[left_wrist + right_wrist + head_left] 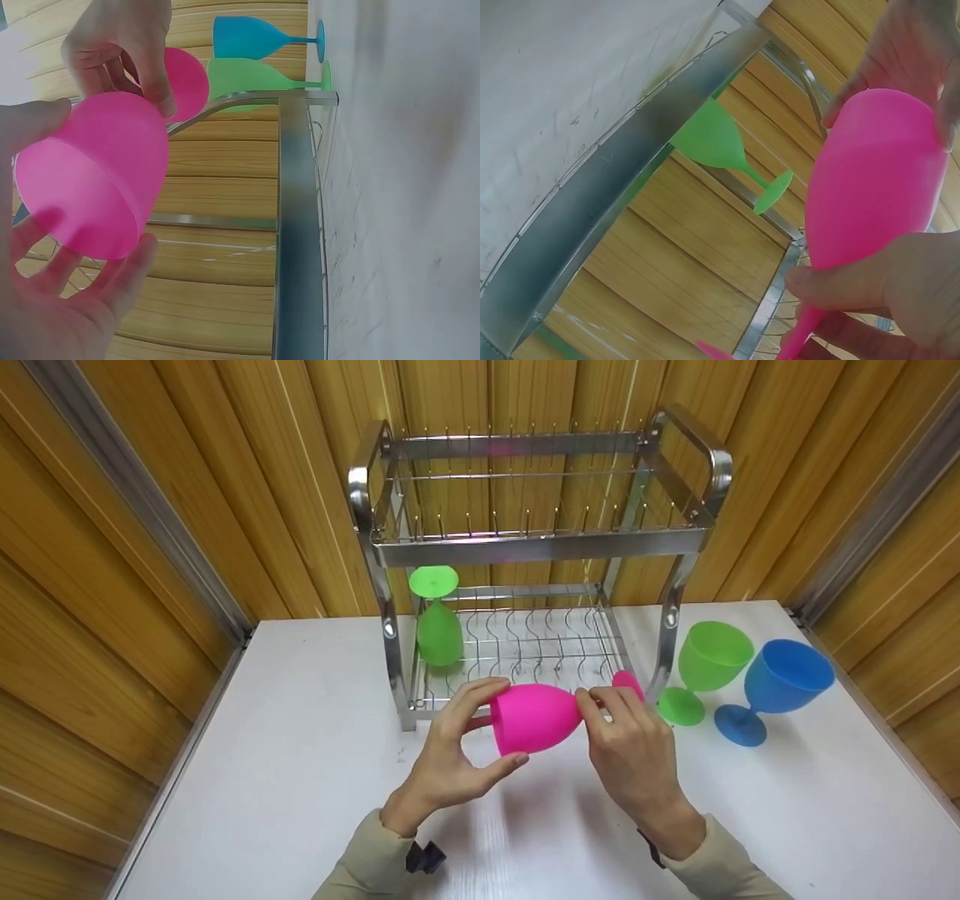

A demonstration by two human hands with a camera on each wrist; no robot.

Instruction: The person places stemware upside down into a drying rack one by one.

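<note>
A pink plastic goblet [538, 718] is held on its side in front of the rack, mouth toward the left. My left hand [450, 757] holds the bowl near its rim, thumb on one side and fingers on the other. At the other end, my right hand [636, 757] pinches the stem just below the bowl. The round pink foot [187, 84] sticks out beyond the right hand in the left wrist view. Inside the rack's lower tier a green goblet [711, 136] stands upside down, its foot on top.
A two-tier metal dish rack [540, 547] stands at the back of the white table [300, 780]. To its right are an upright green goblet [715, 656] and a blue goblet [787, 679]. Wood-patterned walls [150, 510] close in the back and sides.
</note>
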